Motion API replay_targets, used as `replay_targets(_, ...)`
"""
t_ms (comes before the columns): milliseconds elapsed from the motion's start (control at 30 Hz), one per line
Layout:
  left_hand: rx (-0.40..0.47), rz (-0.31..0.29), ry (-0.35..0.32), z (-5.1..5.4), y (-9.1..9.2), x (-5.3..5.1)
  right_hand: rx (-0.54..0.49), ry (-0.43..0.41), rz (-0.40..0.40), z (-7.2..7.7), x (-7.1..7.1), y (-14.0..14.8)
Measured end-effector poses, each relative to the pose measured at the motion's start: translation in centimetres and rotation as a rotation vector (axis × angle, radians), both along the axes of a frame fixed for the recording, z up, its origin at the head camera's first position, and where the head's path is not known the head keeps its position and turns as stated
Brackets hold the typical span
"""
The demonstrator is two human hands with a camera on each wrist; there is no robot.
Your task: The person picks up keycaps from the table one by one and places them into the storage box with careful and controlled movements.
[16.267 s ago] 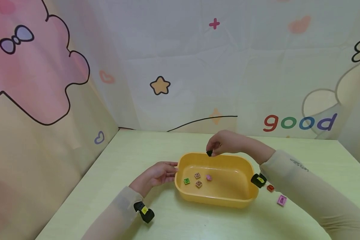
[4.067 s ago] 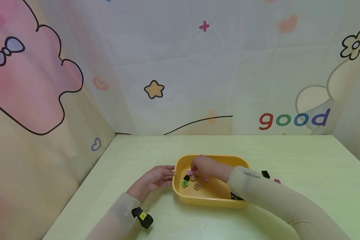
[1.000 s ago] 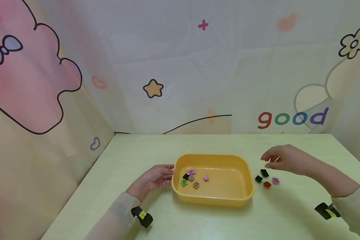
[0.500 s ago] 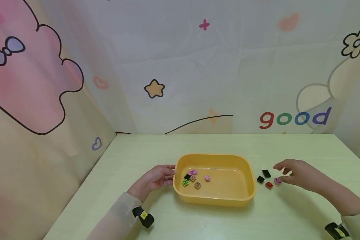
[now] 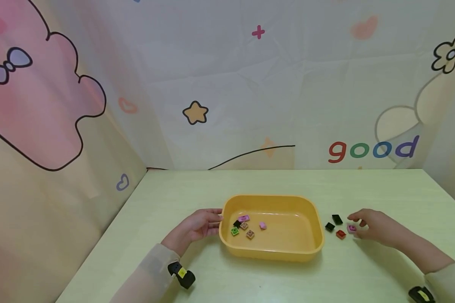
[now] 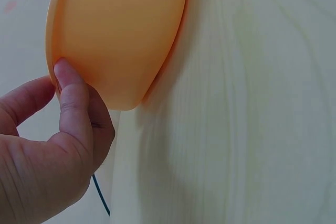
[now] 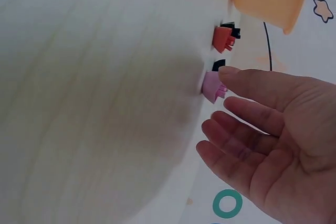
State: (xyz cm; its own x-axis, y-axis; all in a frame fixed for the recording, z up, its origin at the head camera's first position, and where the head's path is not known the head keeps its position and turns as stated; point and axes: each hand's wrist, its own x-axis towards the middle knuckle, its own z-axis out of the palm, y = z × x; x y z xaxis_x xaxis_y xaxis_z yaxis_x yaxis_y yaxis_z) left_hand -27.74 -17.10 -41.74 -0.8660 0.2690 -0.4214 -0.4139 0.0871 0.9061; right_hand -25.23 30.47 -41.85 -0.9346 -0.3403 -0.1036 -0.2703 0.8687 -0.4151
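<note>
In the head view my left hand is at the left end of a yellow plastic basin. The left wrist view has its fingertips gripping the basin's rim. At the right, my right hand is low over the table beside a pink toy brick. Its thumb tip touches or overlaps that brick in the right wrist view, while the other fingers stay spread away from it. Close by lie a red brick and two black bricks, one square and one longer.
Inside the basin's left half lie a green brick, a black brick, two tan bricks, a long pink brick and a small pink piece. A printed cloth hangs behind the pale table.
Since four seconds ago my right hand has left the long pink brick in the basin and moved right, then lowered to the pink brick on the table. The left hand stays at the basin.
</note>
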Motion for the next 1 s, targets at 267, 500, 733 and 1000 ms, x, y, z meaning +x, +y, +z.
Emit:
replay_targets(267, -0.004, 0.022, -0.020, 0.09, 0.22, 0.00, 0.008, -0.021, 0.000, -0.42, -0.27, -0.09)
replay_targets(500, -0.001, 0.023, -0.019, -0.01, 0.15, 0.06, 0.027, -0.012, 0.004, -0.65, -0.44, -0.17)
replay_targets(733, 0.012, 0.016, -0.005, -0.12, 0.09, 0.04, 0.030, 0.029, 0.021, -0.81, -0.42, -0.12)
replay_targets(1000, 0.009, 0.024, -0.013, -0.20, 0.12, -0.06, 0.020, 0.016, 0.019, -0.81, -0.38, -0.17)
